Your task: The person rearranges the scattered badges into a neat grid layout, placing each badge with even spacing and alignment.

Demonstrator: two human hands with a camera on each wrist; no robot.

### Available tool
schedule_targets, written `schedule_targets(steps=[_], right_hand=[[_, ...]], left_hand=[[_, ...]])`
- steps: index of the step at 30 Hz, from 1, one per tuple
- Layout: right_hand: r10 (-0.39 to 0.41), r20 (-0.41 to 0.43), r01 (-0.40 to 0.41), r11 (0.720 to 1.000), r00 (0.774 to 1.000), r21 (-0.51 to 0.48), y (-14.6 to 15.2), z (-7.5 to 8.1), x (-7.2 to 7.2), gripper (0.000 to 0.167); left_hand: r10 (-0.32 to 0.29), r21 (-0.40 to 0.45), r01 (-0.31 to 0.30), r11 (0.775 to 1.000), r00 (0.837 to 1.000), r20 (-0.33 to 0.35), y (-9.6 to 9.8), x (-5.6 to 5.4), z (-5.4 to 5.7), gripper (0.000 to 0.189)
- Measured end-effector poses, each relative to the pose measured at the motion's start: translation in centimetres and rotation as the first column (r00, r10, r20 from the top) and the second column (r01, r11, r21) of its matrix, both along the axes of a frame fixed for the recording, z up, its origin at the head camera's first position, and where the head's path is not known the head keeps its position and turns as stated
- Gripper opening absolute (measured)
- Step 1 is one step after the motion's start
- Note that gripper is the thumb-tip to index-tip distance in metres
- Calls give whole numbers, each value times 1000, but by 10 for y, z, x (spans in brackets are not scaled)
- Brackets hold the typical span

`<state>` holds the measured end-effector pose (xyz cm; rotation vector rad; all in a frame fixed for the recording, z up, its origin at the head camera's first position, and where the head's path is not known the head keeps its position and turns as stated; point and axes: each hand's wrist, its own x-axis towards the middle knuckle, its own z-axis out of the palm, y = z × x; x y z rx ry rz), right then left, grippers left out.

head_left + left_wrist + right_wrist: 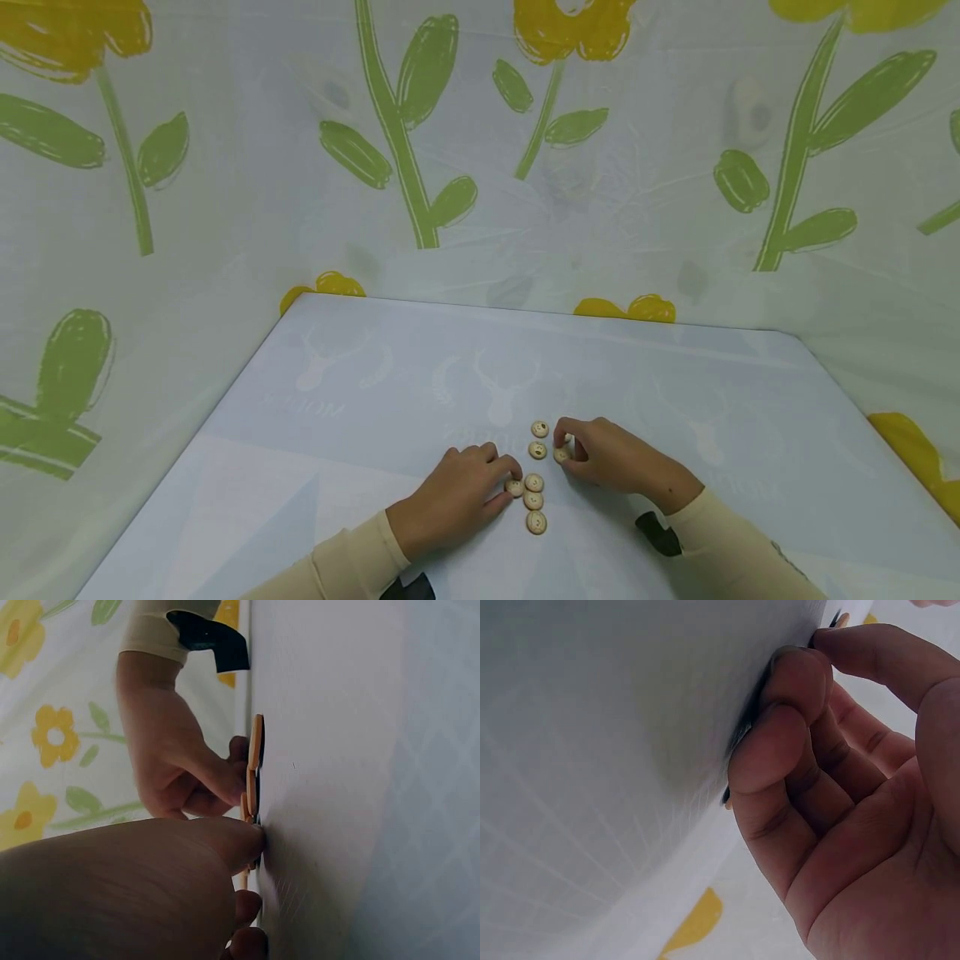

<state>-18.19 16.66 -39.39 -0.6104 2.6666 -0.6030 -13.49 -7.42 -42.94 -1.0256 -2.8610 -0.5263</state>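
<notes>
Several round, pale wooden buttons lie on the table in the head view, roughly in a column. My left hand [467, 493] pinches a button [514, 487] between thumb and fingertip at the column's left side. That button touches or nearly touches the upper of three close-set buttons [533, 500]. On the other side, my right hand [611, 457] holds a button [562, 456] between thumb and index finger, close to the tabletop. Just left of it are two more buttons, an upper one [540, 428] and a lower one [537, 450]. Another button [567, 437] shows partly behind the right fingers.
The pale table [315, 450] carries faint deer-head prints and bluish shapes. A white curtain [255, 167] with yellow flowers and green leaves hangs behind and beside it. Dark bands [658, 533] sit at both wrists, near the beige sleeves [738, 546].
</notes>
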Motion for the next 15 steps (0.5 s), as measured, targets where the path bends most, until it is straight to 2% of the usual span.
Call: schedule_targets(steps=[15], right_hand=[[-9,-2,9,1000,1000,2,1,-3,0,20]], left_hand=[[-3,1,3,1000,1000,-5,0,0,0,15]])
